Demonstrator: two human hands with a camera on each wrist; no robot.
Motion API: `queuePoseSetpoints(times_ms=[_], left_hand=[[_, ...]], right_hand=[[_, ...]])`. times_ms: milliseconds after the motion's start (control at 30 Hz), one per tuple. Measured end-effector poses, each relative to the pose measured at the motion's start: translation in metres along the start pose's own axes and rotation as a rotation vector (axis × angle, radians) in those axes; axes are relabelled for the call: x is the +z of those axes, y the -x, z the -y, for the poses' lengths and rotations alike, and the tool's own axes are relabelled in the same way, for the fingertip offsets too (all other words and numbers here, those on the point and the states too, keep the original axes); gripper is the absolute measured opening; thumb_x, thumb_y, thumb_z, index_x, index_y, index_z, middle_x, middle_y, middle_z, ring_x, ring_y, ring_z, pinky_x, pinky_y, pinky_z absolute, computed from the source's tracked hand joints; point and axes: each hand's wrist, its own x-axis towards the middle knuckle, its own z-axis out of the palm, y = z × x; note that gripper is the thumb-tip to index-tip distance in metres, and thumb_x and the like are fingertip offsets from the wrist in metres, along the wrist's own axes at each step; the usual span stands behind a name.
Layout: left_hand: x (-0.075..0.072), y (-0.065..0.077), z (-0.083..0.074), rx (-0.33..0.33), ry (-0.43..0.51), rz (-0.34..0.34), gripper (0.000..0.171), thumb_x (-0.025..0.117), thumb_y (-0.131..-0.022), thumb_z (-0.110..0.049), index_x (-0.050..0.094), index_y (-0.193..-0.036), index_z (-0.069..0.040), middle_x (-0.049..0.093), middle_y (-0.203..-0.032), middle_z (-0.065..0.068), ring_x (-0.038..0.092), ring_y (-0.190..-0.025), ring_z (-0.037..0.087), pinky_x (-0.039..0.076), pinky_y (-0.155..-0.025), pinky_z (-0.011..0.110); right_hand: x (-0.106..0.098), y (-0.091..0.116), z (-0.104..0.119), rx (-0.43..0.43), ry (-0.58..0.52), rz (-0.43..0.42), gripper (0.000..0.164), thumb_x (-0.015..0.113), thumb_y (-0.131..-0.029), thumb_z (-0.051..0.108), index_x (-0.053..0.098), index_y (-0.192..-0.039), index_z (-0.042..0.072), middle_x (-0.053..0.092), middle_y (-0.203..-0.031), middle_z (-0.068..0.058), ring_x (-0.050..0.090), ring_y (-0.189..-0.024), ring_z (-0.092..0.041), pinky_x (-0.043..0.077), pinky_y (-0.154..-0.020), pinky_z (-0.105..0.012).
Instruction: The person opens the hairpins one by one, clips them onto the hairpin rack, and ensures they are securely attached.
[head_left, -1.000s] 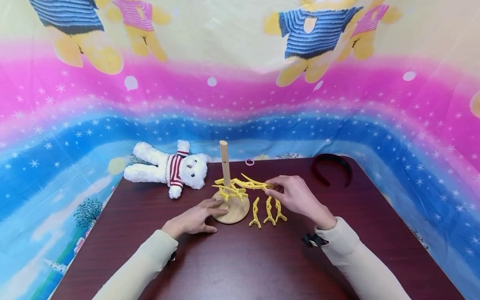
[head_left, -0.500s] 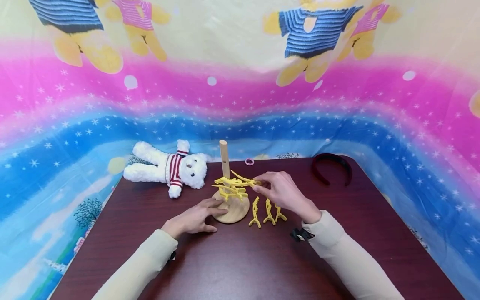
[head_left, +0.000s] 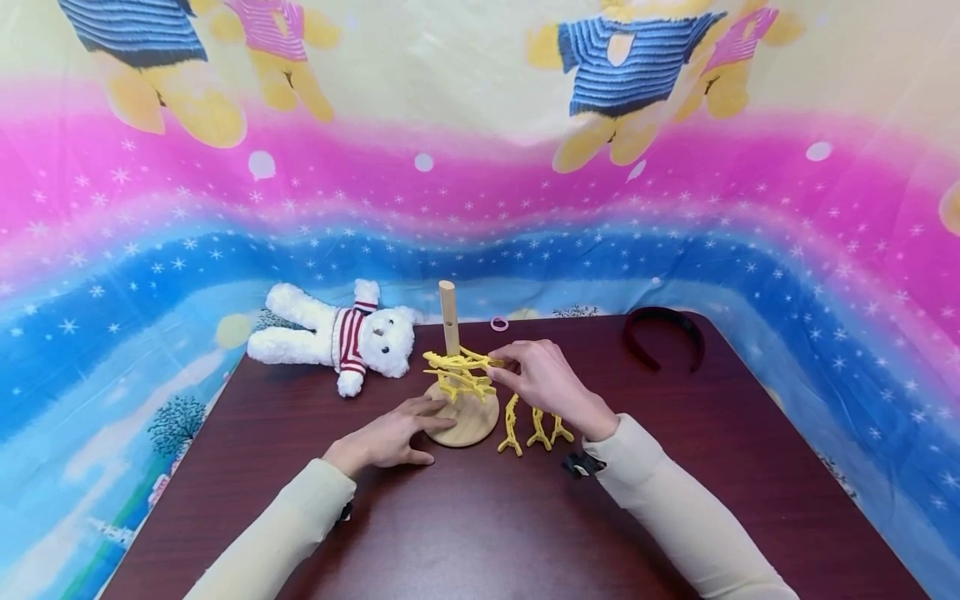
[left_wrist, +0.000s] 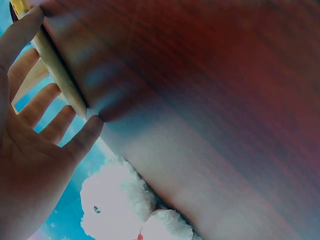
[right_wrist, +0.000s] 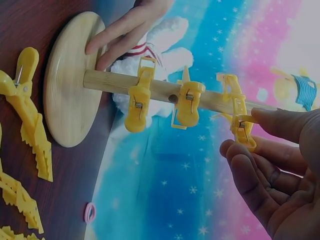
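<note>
A wooden post (head_left: pixel 450 321) rises from a round wooden base (head_left: pixel 471 427). My left hand (head_left: pixel 386 435) rests its extended fingers on the base's left edge; the left wrist view shows these fingers (left_wrist: pixel 47 102) spread along the rim. In the right wrist view, two yellow alligator hair clips, a lower one (right_wrist: pixel 138 105) and a higher one (right_wrist: pixel 189 102), are clamped on the post. Above them, my right hand (head_left: pixel 543 377) pinches the handles of another alligator hair clip (right_wrist: pixel 240 120) between thumb and fingers. Its jaws are at the post; how firmly they grip it is unclear.
Several yellow hair clips (head_left: pixel 510 429) lie right of the base. A white plush bear (head_left: pixel 348 337) in a striped sweater lies back left. A pink ring-shaped band (head_left: pixel 499 324) sits near the far edge, and a dark red headband (head_left: pixel 663 337) lies back right.
My right hand has moved left with the pinched hair clip, bringing it from right of the post up to it. The left hand has stayed on the base.
</note>
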Motion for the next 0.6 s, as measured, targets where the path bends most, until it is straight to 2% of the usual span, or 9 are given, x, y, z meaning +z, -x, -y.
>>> queuePoseSetpoints(times_ms=[400, 600], left_hand=[[0.000, 0.000, -0.001, -0.005, 0.011, 0.002, 0.064, 0.077, -0.087, -0.030, 0.054, -0.146, -0.020, 0.035, -0.161, 0.013, 0.027, -0.150, 0.042, 0.031, -0.118, 0.056], [-0.001, 0.000, -0.001, -0.010, 0.006, 0.001, 0.064, 0.078, -0.087, -0.031, 0.054, -0.145, -0.021, 0.035, -0.161, 0.013, 0.028, -0.150, 0.041, 0.031, -0.119, 0.056]], right_hand=[[0.011, -0.005, 0.000, -0.002, -0.009, -0.020, 0.021, 0.077, -0.088, 0.026, 0.080, -0.104, 0.013, 0.076, -0.082, 0.003, 0.059, -0.062, -0.001, 0.048, -0.059, -0.023], [0.012, -0.007, 0.002, 0.032, -0.020, -0.011, 0.022, 0.077, -0.087, 0.028, 0.080, -0.104, 0.014, 0.075, -0.078, 0.005, 0.058, -0.060, 0.000, 0.048, -0.058, -0.023]])
